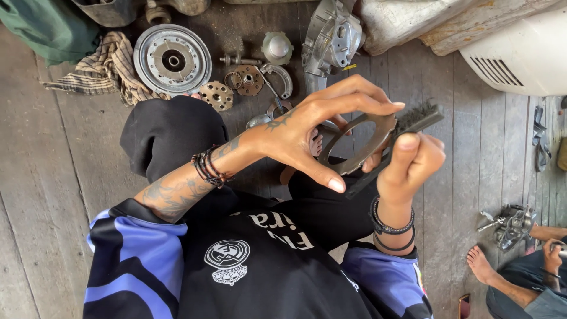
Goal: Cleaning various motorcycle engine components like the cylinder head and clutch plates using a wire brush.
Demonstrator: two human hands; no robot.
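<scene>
The left hand (pixel 295 133) holds a flat grey metal ring plate (pixel 360 145) above the lap, thumb at its lower edge and fingers spread over its upper rim, so the plate is pinched at the edges only. The right hand (pixel 410 165) is closed around the dark handle of a black wire brush (pixel 420 118), thumb pressed along the handle, bristle head resting against the plate's upper right edge. Risk, as a judgement: an edge-only pinch on what may be an oily plate could slip under brush pressure, dropping the ring onto the knees or the weathered wooden plank floor (pixel 53 177); bristles could also catch the left fingertips, which lie close to the brush head. On the floor beyond the knees lie a large round silver clutch drum (pixel 172 59), a small perforated brass-coloured disc (pixel 216 95), a rusty toothed gear (pixel 248 80), a grey cast engine cover (pixel 331 41) and a striped checked rag (pixel 106 68). At the lower right, another person's bare foot (pixel 481 266) and hand with a small metal assembly (pixel 512 223) are partly cut off. The plate's lower portion is hidden behind the hands; its surface condition cannot be made out.
</scene>
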